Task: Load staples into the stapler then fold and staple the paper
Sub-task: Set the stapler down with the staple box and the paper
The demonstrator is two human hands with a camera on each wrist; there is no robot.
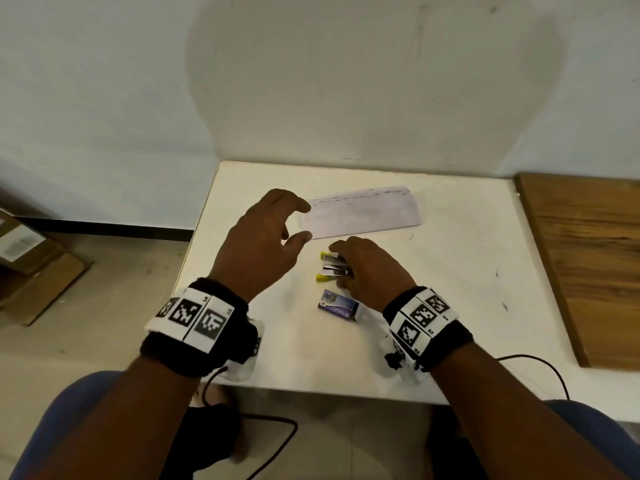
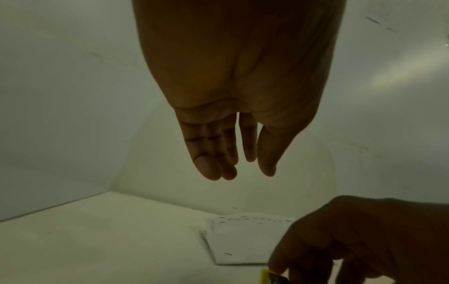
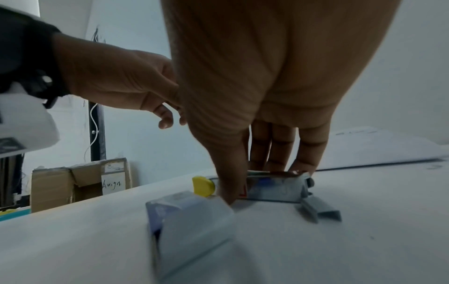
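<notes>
Head view: right hand (image 1: 370, 268) is gripping the opened stapler (image 1: 331, 267) on the white bench (image 1: 450, 306); left hand (image 1: 263, 237) is hovering, fingers spread, holding nothing. Folded paper (image 1: 363, 213) is lying just behind, staple box (image 1: 338, 304) in front.
Left wrist view: fingers (image 2: 209, 153) are hanging relaxed above the paper (image 2: 243, 240).
Right wrist view: thumb and fingers (image 3: 311, 151) are pinching the stapler (image 3: 272, 188); a loose staple strip (image 3: 320, 211) is lying beside it.

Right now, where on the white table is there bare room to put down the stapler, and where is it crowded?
Bare patches: left of the stapler, under the raised left hand; and the broad right side between the folded paper and the wooden board. Crowded: the middle, where the right hand grips the stapler, with the staple box and loose staples close by.
</notes>
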